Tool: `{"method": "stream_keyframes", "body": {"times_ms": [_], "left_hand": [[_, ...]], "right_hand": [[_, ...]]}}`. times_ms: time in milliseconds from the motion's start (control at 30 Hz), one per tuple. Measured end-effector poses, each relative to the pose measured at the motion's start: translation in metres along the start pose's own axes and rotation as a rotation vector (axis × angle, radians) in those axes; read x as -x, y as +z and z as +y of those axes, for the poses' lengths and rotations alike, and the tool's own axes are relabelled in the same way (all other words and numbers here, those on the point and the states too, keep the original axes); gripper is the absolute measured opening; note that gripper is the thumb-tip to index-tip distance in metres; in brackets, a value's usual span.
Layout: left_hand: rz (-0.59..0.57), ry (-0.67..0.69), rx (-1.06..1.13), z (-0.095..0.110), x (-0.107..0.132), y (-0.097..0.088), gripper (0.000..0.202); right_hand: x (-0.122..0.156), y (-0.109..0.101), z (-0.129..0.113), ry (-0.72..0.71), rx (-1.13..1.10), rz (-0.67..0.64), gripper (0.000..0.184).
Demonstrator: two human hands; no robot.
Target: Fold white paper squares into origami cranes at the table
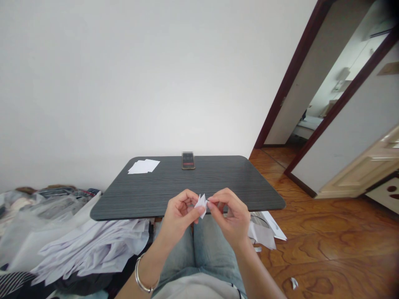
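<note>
A small piece of folded white paper (201,204) with pointed tips is held above my lap, near the table's front edge. My left hand (183,209) pinches its left side between thumb and fingers. On the other side, the thumb and forefinger of my right hand (229,214) are closed on the paper's right end. Both hands are off the dark wood-grain table (218,174). A few white paper sheets (143,166) lie overlapping at the table's back left.
A phone (188,160) leans upright at the table's back, by the white wall. Heaped clothes (93,245) fill the floor at left. Papers (264,232) lie under the table's right side, and a paper scrap (294,283) is on the wooden floor. A doorway opens at right.
</note>
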State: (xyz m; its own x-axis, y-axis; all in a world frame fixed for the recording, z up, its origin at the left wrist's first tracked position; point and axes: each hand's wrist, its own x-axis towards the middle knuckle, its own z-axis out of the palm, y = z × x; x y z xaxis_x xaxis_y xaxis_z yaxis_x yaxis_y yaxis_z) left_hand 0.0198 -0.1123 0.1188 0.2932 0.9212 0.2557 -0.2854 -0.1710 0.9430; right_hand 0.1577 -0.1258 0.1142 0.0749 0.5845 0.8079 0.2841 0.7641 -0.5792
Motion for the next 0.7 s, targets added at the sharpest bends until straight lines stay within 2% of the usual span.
{"method": "stream_keyframes", "body": {"times_ms": [333,567,700], "left_hand": [[0.021,0.037,-0.056,0.0007,0.0006,-0.0001,0.02],[0.066,0.133,-0.193,-0.0057,0.0022,-0.0029,0.015],[0.042,0.194,-0.238,-0.0081,0.0025,-0.0046,0.011]], "right_hand": [[0.002,0.0009,0.0015,0.036,-0.013,-0.004,0.015],[0.0046,-0.0006,0.0042,0.202,-0.169,-0.069,0.009],[0.0044,-0.0022,0.0057,0.171,-0.224,-0.088,0.008]]}}
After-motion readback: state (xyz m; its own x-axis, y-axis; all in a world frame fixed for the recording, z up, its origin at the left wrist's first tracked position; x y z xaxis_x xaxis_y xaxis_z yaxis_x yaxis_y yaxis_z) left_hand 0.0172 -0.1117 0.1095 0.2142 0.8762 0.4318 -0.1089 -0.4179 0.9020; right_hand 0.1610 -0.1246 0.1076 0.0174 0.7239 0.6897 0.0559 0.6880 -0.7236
